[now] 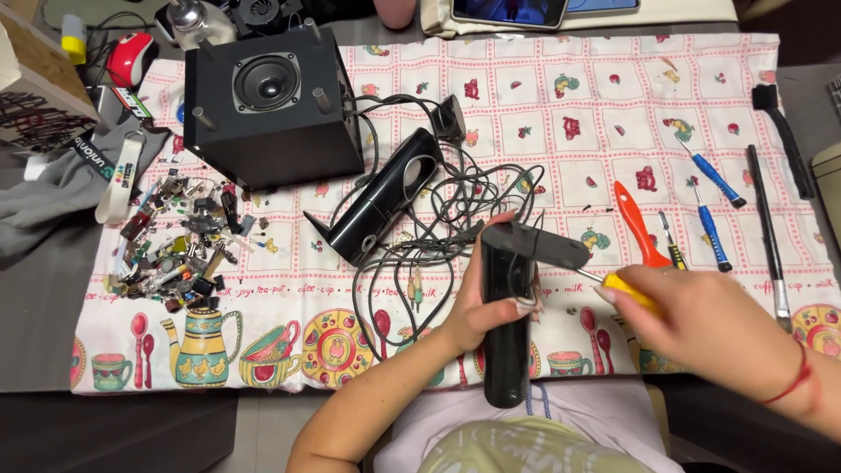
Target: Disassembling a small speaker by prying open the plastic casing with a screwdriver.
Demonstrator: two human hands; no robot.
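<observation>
From the head camera, the left hand (480, 302) wraps around one slim black satellite speaker (506, 324), held upright over the near edge of the patterned cloth (543, 96). The right hand (692, 320) grips one yellow-handled screwdriver (632, 292), its tip touching the speaker's foot. A second slim speaker (381, 197) lies on the cloth amid tangled cables (455, 210), beside one black subwoofer box (267, 105). Two blue-handled screwdrivers (714, 206) lie to the right, near one orange-handled tool (638, 223). One heap of small electronic parts (180, 254) sits at the left.
</observation>
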